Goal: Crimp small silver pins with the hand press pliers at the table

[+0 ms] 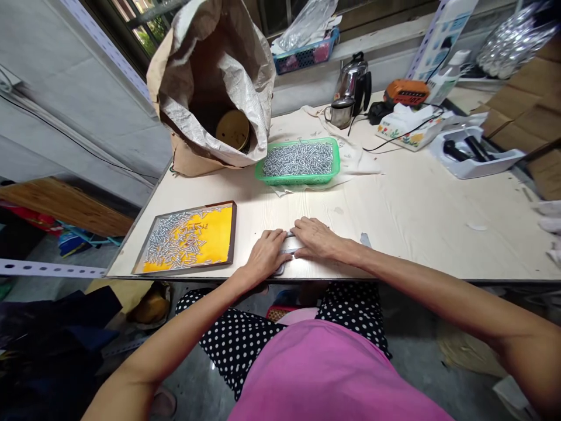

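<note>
Near the table's front edge, both hands are on a small flat silvery-grey piece. My left hand grips its left end, fingers bent over it, and my right hand grips the right end, with the thumb at the near side. The fingers cover much of the piece, so its kind cannot be made out. To the left lies a shallow tray with a yellow bottom, and many small silvery metal pins are heaped toward its left side. Beyond the hands, a green plastic basket is full of similar pins.
A large open paper sack stands at the back left. At the back are a steel kettle, a metal mug, an orange battery, a tissue pack and a white tray. A grey scrap lies right of the hands.
</note>
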### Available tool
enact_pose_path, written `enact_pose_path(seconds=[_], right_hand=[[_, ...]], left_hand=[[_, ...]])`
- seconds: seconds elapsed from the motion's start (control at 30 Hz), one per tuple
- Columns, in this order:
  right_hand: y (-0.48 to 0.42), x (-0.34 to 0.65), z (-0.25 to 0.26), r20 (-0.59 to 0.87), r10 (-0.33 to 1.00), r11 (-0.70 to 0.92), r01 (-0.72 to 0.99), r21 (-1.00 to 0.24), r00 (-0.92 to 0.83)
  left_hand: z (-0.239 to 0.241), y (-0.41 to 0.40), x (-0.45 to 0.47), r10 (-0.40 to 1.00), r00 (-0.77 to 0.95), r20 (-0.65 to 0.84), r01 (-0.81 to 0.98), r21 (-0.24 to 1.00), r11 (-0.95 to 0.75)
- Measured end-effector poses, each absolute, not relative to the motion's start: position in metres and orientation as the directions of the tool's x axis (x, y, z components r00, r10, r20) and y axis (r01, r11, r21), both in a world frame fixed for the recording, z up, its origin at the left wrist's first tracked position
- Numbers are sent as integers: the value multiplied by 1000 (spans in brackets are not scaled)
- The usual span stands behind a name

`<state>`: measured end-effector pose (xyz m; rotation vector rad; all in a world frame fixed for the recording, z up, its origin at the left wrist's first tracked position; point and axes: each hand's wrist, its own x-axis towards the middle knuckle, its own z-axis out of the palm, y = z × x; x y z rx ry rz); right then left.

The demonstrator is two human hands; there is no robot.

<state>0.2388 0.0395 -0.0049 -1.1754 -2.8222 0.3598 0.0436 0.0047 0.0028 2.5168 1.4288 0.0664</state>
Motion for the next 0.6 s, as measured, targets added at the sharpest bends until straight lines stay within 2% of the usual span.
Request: enact_pose_path(seconds=[0.17, 0.27, 0.43, 0.6], right_hand=[[38, 252, 1, -96, 731, 637, 726, -258, -675], [40, 259, 3, -137, 760, 598, 766, -235, -635], [41, 256, 7, -148, 734, 621, 743, -249, -663], [31, 249, 5, -124, 741, 622, 744, -245, -660]], left_hand=[[2, 21, 50, 784, 591, -189, 804, 214, -555], [3, 22, 54, 778, 603, -174, 795, 207, -570], [4, 26, 64, 765, 623, -163, 781, 178, -598], [3, 28, 62, 734, 658, -168, 751, 221, -623]])
